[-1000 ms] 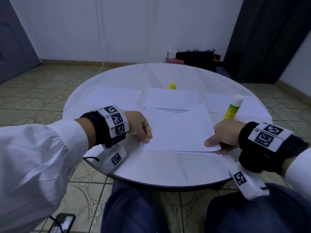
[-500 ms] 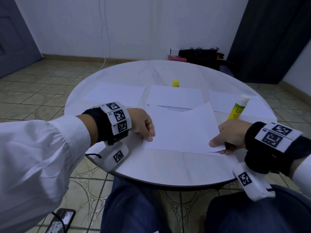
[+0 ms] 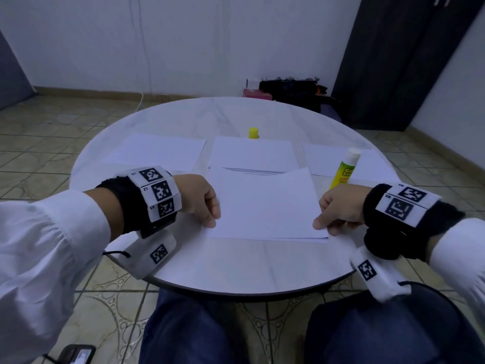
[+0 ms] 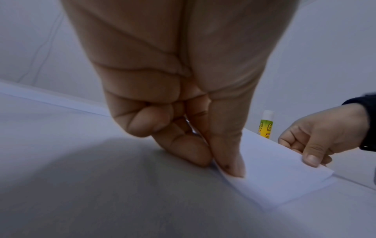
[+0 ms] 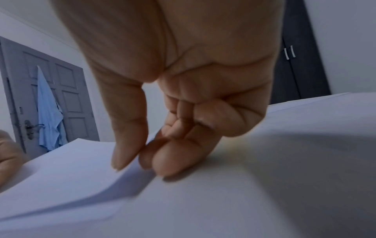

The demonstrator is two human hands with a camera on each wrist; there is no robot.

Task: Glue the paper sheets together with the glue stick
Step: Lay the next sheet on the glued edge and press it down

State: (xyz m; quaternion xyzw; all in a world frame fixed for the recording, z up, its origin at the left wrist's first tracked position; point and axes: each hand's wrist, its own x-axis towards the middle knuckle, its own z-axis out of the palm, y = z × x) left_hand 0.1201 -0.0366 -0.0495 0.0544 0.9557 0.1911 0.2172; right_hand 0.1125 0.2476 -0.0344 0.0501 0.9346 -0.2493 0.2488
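The top sheet (image 3: pixel 265 203) lies near the front of the round tabletop (image 3: pixel 236 264), its long axis running left to right between the two hands, over another sheet whose edge shows just below it along the front; its far right corner looks raised a little off the paper under it, though the head view does not settle how much.

The left hand (image 3: pixel 202 200) pinches the sheet's near left corner, thumb on top and forefinger beneath, the other fingers (image 4: pixel 142 122) curled into the palm; the right hand (image 3: pixel 338 208) pinches the right edge the same way, thumb above and two fingertips (image 5: pixel 168 159) against the paper's underside (that edge bows upward in the right wrist view).

So the sheet is held at both ends and sits straight in front of the person.

The glue stick (image 3: pixel 343 169) stands upright and uncapped behind the right hand, just beyond its knuckles and resting partly on the right-hand sheet (image 3: pixel 325 158); its yellow cap (image 3: pixel 253 133) stands apart at the far edge of the middle sheet (image 3: pixel 252 153). The right hand is plainly the nearer one to the stick; the left is well apart from it, across the whole width of the held paper.

Judging by this, lowering and squaring the top sheet onto the lower one turns on keeping both long edges parallel.
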